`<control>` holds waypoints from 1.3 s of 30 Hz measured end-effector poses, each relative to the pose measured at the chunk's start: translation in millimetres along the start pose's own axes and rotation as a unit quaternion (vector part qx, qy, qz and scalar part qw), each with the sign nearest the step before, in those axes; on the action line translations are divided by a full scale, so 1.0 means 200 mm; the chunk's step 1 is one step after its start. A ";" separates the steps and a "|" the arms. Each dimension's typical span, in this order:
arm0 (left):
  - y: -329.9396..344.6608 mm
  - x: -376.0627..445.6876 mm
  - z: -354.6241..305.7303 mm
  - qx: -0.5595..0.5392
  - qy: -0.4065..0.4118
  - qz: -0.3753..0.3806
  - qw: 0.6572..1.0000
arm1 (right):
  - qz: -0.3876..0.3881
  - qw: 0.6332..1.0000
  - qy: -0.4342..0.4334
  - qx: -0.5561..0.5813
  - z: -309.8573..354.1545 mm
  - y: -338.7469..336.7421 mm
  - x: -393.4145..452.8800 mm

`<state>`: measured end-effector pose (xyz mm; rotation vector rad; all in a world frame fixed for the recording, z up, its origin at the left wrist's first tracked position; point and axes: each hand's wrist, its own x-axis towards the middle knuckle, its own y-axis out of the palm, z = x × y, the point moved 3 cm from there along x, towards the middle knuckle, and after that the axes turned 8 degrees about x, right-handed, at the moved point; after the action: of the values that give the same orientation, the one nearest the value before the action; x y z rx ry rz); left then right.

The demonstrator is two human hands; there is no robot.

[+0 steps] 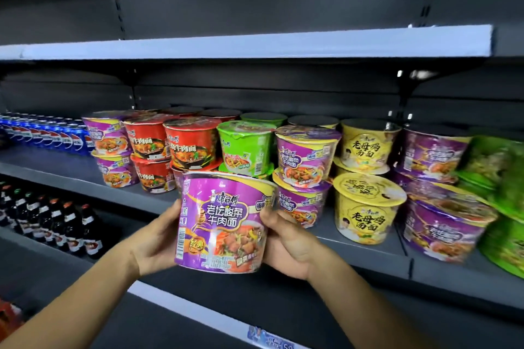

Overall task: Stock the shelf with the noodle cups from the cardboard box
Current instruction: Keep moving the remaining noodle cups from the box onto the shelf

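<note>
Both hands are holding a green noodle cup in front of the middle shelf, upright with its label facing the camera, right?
Not quite: the cup is purple, not green. The head view shows the left hand and right hand gripping a purple noodle cup upright, label toward the camera, in front of the middle shelf.

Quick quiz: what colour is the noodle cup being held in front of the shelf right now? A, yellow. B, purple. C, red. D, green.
B: the held noodle cup is purple, with the left hand and right hand gripping its two sides.
</note>
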<state>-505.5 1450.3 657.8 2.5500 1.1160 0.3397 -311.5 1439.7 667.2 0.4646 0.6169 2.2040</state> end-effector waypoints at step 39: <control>1.01 0.79 -0.06 0.319 0.114 -0.069 0.938 | -0.253 0.915 -0.280 -0.140 0.83 -0.29 -0.83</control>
<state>-271.5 1441.9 761.0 3.0068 1.7173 0.2721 -89.0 1390.8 748.6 0.6633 0.0832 1.5274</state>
